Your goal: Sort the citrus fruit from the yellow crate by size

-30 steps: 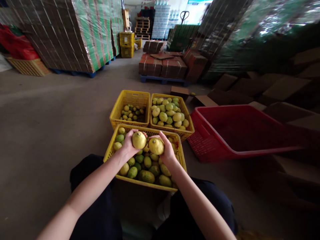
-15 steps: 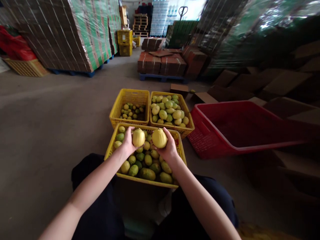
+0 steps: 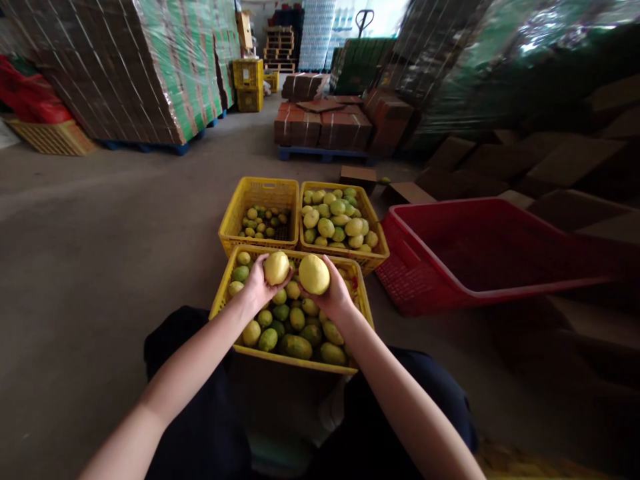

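Yellow fruit in each hand, above the near crate

Left hand [image 3: 257, 283]: fingers curled round from outside and below, closed to the width of one pale-yellow, lemon-like fruit [image 3: 277, 268]. Right hand [image 3: 337, 297]: same cupped hold, thumb up the outer side, on a second, slightly larger-looking, rounded yellow fruit [image 3: 314, 274]. Small gap between fruits, not touching. Right one shows near-round, long axis probably toward camera; left one a bit longer, tilted up-right, exact axis unclear.

Both fruits sit over the far half of a yellow plastic crate [image 3: 295, 362] of green-and-yellow fruit. Just beyond its far rim: a deep yellow plastic crate with small fruit [image 3: 260, 193], nearer the left hand, and a yellow plastic crate heaped with large fruit [image 3: 371, 262], nearer the right.

Against a second ago: both fruits turned; stem nubs then faced camera, now don't. Against half a second ago: gap slightly narrower, right fruit shows its smooth end instead of ribs.

Further out: red plastic tub [image 3: 407, 283] to the right, brown cardboard carton [image 3: 359, 177] on floor, blue pallet [image 3: 325, 157] behind.
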`<state>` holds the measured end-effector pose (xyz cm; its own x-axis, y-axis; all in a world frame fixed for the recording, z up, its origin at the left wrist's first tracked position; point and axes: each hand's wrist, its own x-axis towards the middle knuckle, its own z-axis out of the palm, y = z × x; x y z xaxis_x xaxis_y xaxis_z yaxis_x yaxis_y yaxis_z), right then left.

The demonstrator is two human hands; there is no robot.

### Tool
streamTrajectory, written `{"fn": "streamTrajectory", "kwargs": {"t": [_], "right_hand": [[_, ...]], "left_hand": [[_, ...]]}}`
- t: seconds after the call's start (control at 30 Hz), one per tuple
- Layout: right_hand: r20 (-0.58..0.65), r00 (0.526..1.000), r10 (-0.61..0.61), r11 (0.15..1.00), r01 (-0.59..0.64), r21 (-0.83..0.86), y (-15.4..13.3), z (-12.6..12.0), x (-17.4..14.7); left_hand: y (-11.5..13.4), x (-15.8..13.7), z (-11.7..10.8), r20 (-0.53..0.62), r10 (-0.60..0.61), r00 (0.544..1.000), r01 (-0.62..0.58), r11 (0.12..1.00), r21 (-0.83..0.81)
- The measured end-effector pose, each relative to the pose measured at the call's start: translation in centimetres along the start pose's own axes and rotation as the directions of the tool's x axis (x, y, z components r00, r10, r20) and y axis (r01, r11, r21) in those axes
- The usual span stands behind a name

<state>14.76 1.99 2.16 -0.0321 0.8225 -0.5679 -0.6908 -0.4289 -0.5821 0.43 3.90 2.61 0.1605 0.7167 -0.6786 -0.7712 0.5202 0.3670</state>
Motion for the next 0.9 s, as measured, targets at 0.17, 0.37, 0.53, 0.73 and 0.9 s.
{"fn": "streamTrajectory", "kwargs": {"t": [0.17,0.37,0.53,0.73,0.9], "right_hand": [[0.008,1.000,0.005,1.000,-0.005,0.018,0.3,-0.2,0.4],[0.170,0.985,0.034,0.999,-0.039,0.025,-0.1,-0.8,0.2],[0.187,0.975,0.118,0.993,-0.117,-0.015,-0.1,-0.9,0.5],[0.180,0.981,0.077,0.996,-0.067,-0.063,0.2,-1.1,0.9],[0.235,0.972,-0.017,1.000,0.020,-0.007,0.1,-0.9,-0.1]], "left_hand": [[0.6,-0.6,0.5,0.000,-0.042,0.999,0.042,0.997,0.060],[0.3,-0.2,0.3,-0.023,-0.133,0.991,0.134,0.988,0.071],[0.1,0.1,0.5,-0.023,-0.108,0.994,0.109,0.988,0.109],[0.1,-0.1,0.3,0.106,-0.059,0.993,0.045,0.991,0.125],[0.7,-1.4,0.1,0.461,0.002,0.888,-0.037,0.997,0.068]]}}
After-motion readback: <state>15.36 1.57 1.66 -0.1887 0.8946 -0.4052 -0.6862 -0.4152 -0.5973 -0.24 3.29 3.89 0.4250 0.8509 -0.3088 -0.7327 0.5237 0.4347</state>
